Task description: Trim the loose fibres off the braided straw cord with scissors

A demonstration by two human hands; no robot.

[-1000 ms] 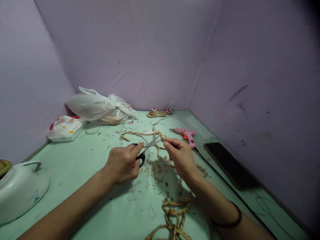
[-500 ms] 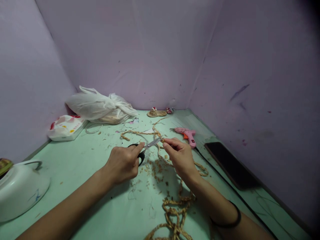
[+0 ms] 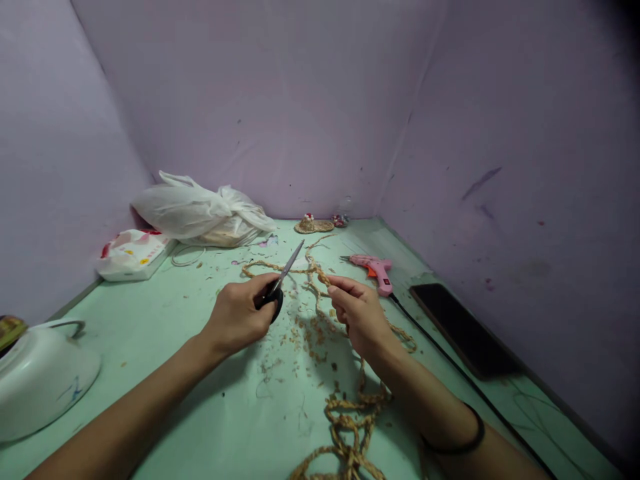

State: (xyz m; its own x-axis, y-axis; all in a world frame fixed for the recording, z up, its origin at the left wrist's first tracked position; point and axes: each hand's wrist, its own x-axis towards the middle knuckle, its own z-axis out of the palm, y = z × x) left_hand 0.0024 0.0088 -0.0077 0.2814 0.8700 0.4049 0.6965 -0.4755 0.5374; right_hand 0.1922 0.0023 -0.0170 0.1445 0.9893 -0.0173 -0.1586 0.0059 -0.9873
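Observation:
My left hand (image 3: 245, 310) is closed around the black handles of a pair of scissors (image 3: 288, 264), whose blades point up and away, apart from the rope. My right hand (image 3: 359, 307) pinches a braided straw rope (image 3: 323, 276) between thumb and fingers. From that grip the rope runs to the left and back across the table. More of it passes under my right wrist and lies in a tangled heap at the near edge. Small straw scraps (image 3: 310, 337) are scattered on the table between my hands.
A pink glue gun (image 3: 373, 268) lies right of my right hand, its black cord running toward me past a dark phone (image 3: 463, 330). Farther back are a small straw hat (image 3: 307, 223), a white plastic bag (image 3: 200, 212) and a tissue pack (image 3: 135, 255). A white bowl (image 3: 55, 380) stands at left.
The scissors have moved back to the left, away from the rope, and their blades have swung upward and closed. My right hand has stayed almost in place with the rope.

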